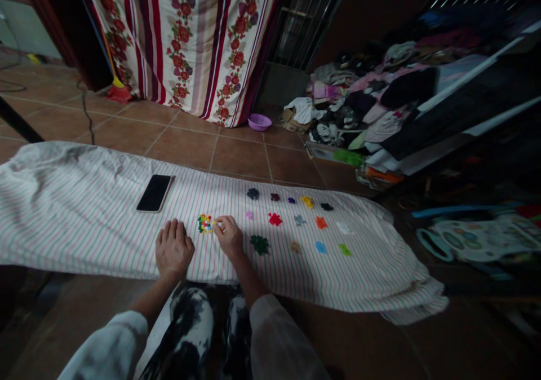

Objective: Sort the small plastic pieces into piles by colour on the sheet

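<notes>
My left hand (174, 248) lies flat on the striped cloth, palm down and holding nothing. Just to its right is a small mixed patch of tiny coloured pieces (205, 224) in green, yellow, red and white. At the right edge of that patch, my right hand (229, 237) is closed in a pinch, with a tiny yellow piece (214, 222) showing at its fingertips. Sorted by colour, several little piles spread out to the right, among them dark green pieces (259, 244), red pieces (275, 219), yellow pieces (307, 202) and orange pieces (321, 222).
A black-screened phone (154, 193) lies on the striped cloth (84, 199) at the left. Beyond the table are a floral curtain (181, 42), a broom (119, 89) and a purple basin (259, 122). Clothes (372, 92) are heaped at the right.
</notes>
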`<state>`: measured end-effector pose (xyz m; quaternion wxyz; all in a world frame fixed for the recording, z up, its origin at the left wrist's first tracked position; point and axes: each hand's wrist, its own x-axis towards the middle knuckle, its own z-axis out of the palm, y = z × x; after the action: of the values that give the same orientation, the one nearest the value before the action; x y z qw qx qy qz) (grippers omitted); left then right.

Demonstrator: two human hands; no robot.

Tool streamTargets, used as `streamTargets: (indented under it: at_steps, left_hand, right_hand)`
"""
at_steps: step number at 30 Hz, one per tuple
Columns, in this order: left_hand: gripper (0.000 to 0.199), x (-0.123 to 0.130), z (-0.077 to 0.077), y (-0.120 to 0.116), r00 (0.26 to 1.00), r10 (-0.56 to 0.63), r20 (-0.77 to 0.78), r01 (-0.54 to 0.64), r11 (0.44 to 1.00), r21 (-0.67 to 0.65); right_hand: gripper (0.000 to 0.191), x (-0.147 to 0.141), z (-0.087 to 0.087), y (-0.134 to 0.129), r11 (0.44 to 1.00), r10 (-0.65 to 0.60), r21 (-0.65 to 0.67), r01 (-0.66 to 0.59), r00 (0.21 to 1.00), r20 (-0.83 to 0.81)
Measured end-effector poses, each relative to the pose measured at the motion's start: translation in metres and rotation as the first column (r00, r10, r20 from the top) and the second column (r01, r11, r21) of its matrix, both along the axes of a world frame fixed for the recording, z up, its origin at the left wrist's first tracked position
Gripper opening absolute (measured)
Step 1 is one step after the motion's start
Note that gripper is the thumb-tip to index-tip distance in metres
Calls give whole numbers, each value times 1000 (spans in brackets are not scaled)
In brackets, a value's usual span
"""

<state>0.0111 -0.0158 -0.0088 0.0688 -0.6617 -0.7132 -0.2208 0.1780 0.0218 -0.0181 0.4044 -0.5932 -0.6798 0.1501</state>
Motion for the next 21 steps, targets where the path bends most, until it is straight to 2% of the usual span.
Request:
streamTargets:
  at_steps: [10,17,21]
  left_hand:
    - [47,0,-2,0,1000,-5,29,5,1000,8]
    - [50,-1,-2,-2,993,-22,113,19,1000,23]
    - [48,-2,-2,-3,993,-33,109,30,999,33]
  right_hand:
    - [7,0,-7,3,987,-158,-36,155,984,-86]
    - [8,1,-3,2,982,-173,-87,170,984,-31]
    - [9,1,-2,-1,982,-177,-69,174,984,-34]
